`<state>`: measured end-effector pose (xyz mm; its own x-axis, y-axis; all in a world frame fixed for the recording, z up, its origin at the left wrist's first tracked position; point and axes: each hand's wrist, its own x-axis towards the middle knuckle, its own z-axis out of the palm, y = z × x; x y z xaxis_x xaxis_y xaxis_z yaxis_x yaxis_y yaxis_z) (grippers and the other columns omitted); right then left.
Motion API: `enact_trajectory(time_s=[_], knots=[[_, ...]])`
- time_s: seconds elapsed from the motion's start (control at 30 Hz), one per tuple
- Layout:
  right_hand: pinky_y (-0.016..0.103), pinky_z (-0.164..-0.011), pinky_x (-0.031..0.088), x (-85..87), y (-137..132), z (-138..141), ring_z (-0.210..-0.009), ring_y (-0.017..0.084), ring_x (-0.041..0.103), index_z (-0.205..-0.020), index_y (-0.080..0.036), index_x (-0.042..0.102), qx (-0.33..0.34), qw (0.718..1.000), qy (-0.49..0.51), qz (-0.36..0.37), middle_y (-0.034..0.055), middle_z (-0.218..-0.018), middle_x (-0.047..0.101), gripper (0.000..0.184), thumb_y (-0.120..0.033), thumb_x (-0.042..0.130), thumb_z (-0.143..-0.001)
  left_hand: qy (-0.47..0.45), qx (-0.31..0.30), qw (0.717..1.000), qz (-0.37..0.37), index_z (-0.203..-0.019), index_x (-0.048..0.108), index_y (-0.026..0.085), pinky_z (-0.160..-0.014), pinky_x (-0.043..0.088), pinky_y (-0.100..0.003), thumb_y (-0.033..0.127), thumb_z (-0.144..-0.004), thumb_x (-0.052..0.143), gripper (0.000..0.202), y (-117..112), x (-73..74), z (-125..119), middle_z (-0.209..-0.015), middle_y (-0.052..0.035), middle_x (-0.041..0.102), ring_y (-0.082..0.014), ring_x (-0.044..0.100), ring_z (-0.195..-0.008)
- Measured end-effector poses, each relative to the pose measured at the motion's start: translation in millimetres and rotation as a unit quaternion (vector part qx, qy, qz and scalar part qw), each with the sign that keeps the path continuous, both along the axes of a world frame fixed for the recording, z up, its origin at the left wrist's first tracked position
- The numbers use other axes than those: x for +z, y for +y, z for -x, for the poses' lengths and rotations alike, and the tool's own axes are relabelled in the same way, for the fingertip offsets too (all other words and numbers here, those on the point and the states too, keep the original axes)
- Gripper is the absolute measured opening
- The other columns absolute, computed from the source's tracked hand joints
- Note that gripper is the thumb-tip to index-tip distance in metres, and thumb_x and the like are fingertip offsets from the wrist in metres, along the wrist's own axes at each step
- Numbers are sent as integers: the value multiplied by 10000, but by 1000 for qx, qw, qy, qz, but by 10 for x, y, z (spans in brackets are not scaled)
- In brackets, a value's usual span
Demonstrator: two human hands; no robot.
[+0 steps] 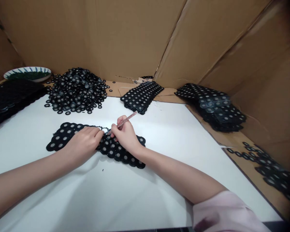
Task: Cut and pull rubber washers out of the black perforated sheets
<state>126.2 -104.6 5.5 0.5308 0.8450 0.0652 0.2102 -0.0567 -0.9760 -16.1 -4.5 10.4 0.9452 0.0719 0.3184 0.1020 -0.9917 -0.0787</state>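
On the white board lies a sheet of joined black rings (114, 151) with pale round centres. My left hand (85, 140) rests over its middle, fingers curled together and pressed on the sheet; their tips are partly hidden. My right hand (125, 135) grips a thin pinkish, see-through pen-like stick (127, 120), slanted with its upper end to the right. The lower end of the stick meets the sheet's far edge close to my left fingertips. At that spot one ring (104, 130) shows a bright white centre.
Behind the sheet is a heap of loose black rings (77, 90). Stacked ring sheets (142, 95) stand beyond my right hand, with another stack (212, 106) farther right. Dark sheets (12, 96) and a striped dish (27, 69) are at left. Cardboard walls (99, 38) enclose the board (106, 199).
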Motion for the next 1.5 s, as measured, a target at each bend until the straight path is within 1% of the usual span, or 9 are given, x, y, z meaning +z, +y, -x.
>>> enact_trajectory(time_s=[0.1, 0.27, 0.47, 0.6, 0.77, 0.93, 1.23, 1.37, 1.5], knots=[[188, -390, 374, 20, 16, -8, -441, 103, 491, -815, -220, 294, -17, 999, 50, 0, -66, -523, 525, 171, -268, 442, -743, -32, -44, 998, -35, -775, 528, 134, -629, 416, -338, 42, -684, 424, 167, 29, -17, -53, -726, -74, 570, -216, 531, -685], [184, -378, 350, 65, 8, -6, -401, 94, 463, -833, -218, 283, -17, 996, 83, 18, -83, -505, 493, 199, -257, 446, -726, -28, -105, 994, 10, -811, 515, 146, -655, 408, -311, 45, -722, 390, 183, 141, 17, -95, -734, -51, 551, -178, 503, -690], [237, -509, 392, 2, 1, 15, -503, 105, 479, -815, -215, 302, -5, 999, -35, -2, -74, -571, 434, 152, -241, 430, -740, -106, -105, 988, -43, -698, 508, 147, -594, 400, -293, 58, -772, 395, 162, 144, -60, -62, -605, -38, 520, -163, 482, -603], [262, -554, 389, -39, -2, 8, -561, 122, 486, -807, -215, 315, -12, 996, -90, 1, -59, -610, 415, 138, -259, 432, -748, -136, -75, 987, -31, -714, 525, 150, -563, 404, -285, 83, -785, 397, 161, 125, -93, -46, -598, -26, 541, -151, 480, -556], [284, -626, 433, -39, -33, 10, -605, 147, 574, -821, -222, 298, 34, 999, -7, -22, -57, -567, 517, 148, -284, 428, -786, -95, -92, 991, 5, -767, 554, 146, -607, 425, -274, 47, -765, 388, 193, 139, -48, -19, -668, -35, 584, -151, 528, -628], [286, -682, 438, -15, -35, 0, -635, 141, 602, -818, -223, 285, 17, 998, 46, -40, -67, -541, 550, 177, -268, 454, -785, -136, -95, 986, -19, -746, 558, 146, -586, 423, -271, 85, -777, 436, 140, 140, -49, -24, -620, -26, 559, -140, 505, -588], [219, -470, 331, 30, -23, -8, -454, 106, 495, -823, -224, 270, -10, 994, 111, -17, -63, -525, 561, 210, -309, 459, -786, -195, -85, 977, -15, -724, 535, 165, -562, 428, -264, 137, -780, 476, 86, 98, -74, -32, -602, -8, 567, -127, 516, -561], [249, -533, 374, 38, -18, 13, -510, 128, 524, -811, -225, 259, 0, 998, 66, -5, -62, -526, 536, 197, -305, 438, -800, -203, -69, 976, -23, -704, 522, 165, -548, 421, -260, 127, -781, 477, 97, 62, -75, -41, -579, -6, 564, -123, 504, -538], [255, -538, 360, 58, -41, 56, -518, 123, 477, -792, -224, 298, 26, 997, -77, 11, -72, -541, 427, 137, -278, 424, -796, -203, -37, 976, -66, -658, 505, 160, -484, 381, -256, 128, -771, 481, 120, 63, -86, -54, -505, 11, 499, -119, 457, -467]])
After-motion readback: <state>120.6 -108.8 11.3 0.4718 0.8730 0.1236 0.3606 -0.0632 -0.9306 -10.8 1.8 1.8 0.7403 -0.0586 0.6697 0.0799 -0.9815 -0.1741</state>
